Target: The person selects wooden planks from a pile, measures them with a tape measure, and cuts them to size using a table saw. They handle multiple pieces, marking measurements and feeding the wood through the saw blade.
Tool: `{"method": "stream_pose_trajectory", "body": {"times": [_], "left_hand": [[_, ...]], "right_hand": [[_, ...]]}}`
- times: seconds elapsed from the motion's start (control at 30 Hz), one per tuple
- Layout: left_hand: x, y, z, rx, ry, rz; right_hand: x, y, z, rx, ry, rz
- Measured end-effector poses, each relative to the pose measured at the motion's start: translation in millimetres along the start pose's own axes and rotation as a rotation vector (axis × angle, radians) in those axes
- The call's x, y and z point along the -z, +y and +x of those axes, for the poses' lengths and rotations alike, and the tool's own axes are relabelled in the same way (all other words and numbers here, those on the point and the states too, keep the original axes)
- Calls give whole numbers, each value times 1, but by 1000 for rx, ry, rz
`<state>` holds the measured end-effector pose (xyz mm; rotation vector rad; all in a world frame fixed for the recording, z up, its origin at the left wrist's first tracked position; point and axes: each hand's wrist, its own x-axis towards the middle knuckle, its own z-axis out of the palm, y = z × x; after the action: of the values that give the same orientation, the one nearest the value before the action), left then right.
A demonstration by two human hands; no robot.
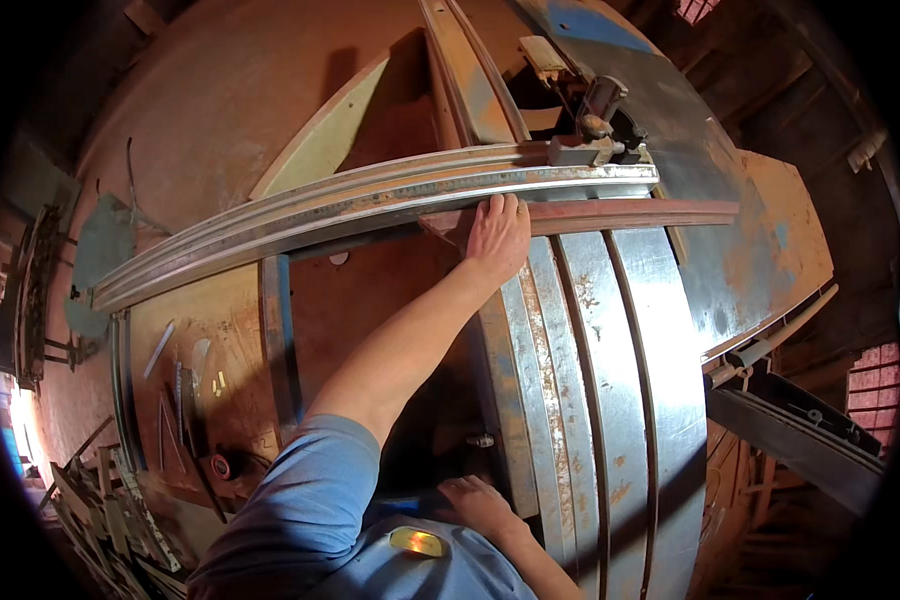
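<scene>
My left hand point(499, 238) is closed over a reddish-brown wooden strip point(630, 213), its fingers bent across the top near the strip's left part. The strip lies along the long metal fence point(390, 197) and across the grooved metal table point(625, 330) of what looks like a panel saw. Its right end reaches over the darker metal plate beyond. Low in front of my body, my right hand point(478, 503) hangs beside the table's left edge, fingers loosely extended, with nothing visible in it.
A clamp-like metal stop point(598, 130) sits at the fence's right end. On a wooden board at left lie a round tape measure point(224, 466), rulers and small pieces. Wood offcuts point(100, 510) pile at lower left. A dark metal arm point(800, 440) juts out at right.
</scene>
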<state>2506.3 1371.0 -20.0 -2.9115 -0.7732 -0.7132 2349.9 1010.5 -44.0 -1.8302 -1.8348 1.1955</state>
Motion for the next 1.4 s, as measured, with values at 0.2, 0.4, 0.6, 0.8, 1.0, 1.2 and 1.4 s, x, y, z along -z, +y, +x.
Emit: {"method": "stream_pose_trajectory", "body": {"times": [0.2, 0.4, 0.6, 0.8, 1.0, 1.2, 1.4], "left_hand": [[-8, 4, 4, 60, -75, 22], [-2, 2, 9, 90, -131, -27], [-7, -4, 3, 75, -42, 43], [2, -2, -2, 56, 43, 107], [7, 4, 8, 68, -37, 195], [26, -1, 21, 63, -103, 124], [36, -7, 39, 157, -278, 28]], "right_hand": [[4, -4, 2, 8, -10, 8], [2, -1, 2, 4, -38, 15], [10, -4, 5, 0, -84, 28], [-14, 10, 1, 25, 17, 41], [-23, 11, 1, 1, 16, 16], [-7, 3, 3, -22, -53, 42], [2, 5, 0, -9, 1, 153]]}}
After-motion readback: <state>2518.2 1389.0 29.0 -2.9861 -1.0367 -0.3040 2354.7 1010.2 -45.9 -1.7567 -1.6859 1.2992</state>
